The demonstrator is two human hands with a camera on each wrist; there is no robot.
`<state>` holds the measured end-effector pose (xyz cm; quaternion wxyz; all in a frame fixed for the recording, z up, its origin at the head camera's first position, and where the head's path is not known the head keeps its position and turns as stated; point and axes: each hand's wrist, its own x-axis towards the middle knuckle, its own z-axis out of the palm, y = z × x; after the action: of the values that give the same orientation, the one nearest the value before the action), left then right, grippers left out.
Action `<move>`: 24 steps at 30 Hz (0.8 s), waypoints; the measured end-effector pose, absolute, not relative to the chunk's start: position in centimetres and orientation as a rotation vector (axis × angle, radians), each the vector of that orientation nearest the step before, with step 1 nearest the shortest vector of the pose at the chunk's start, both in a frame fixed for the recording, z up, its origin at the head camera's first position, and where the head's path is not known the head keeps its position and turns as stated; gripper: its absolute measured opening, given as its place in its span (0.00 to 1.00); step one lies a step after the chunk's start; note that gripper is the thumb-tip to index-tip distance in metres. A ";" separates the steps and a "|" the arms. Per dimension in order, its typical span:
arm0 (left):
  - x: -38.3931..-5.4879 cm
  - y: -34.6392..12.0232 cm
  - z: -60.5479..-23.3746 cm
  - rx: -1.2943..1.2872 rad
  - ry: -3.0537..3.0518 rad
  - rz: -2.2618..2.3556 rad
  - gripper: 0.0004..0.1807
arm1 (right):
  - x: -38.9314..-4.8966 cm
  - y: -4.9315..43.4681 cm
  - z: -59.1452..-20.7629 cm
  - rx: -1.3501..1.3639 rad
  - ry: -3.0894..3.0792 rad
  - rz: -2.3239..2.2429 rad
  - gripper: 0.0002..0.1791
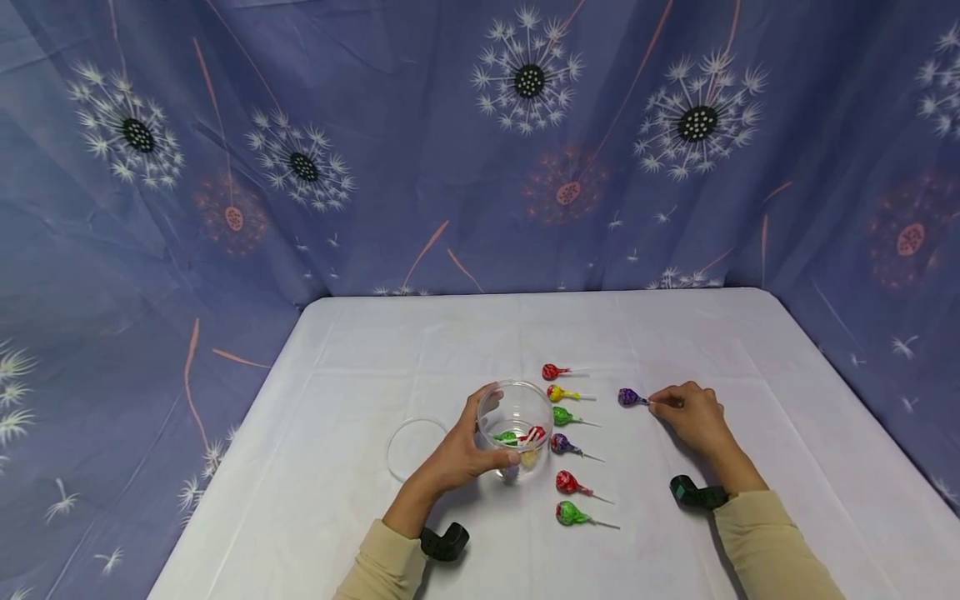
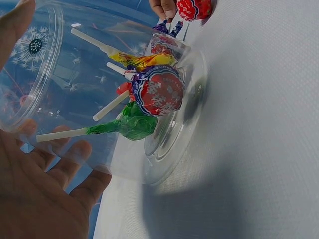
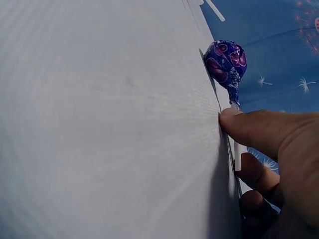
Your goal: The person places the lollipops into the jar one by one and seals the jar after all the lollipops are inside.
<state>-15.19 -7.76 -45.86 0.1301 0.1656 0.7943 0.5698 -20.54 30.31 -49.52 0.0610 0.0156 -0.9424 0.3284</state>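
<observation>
My left hand [image 1: 457, 457] grips a clear round plastic jar [image 1: 522, 407] by its side, thumb at the front. Several wrapped lollipops lie inside; the left wrist view shows a green lollipop [image 2: 138, 122], a yellow-wrapped one [image 2: 144, 60] and a red-and-purple one [image 2: 159, 90]. Over on the right, my right hand [image 1: 696, 423] pinches the white stick of a purple lollipop [image 1: 630, 397] between thumb and fingers. In the right wrist view its wrapped head [image 3: 226, 62] points away from the hand, close over the white cloth.
Between the hands, lollipops form a column: red [image 1: 551, 372], yellow [image 1: 555, 392], green [image 1: 562, 416], purple [image 1: 562, 444], red [image 1: 567, 482], green [image 1: 570, 513]. A clear ring-like lid [image 1: 389, 450] lies left of the jar. White cloth [image 1: 360, 350] covers the table; a blue dandelion-print curtain [image 1: 420, 167] surrounds it.
</observation>
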 end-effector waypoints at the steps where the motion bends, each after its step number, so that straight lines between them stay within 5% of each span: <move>1: -15.2 -7.7 -45.9 0.480 2.306 1.657 0.56 | -20.5 30.3 -49.6 0.048 -2.851 0.987 0.08; 24: -15.3 -7.9 -45.8 0.478 2.321 1.640 0.55 | -19.1 29.3 -48.0 0.027 -2.836 1.030 0.11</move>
<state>-15.27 -7.86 -45.79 0.1296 0.1643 0.7985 0.5644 -19.08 29.35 -47.99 0.0619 0.0090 -0.9381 0.3406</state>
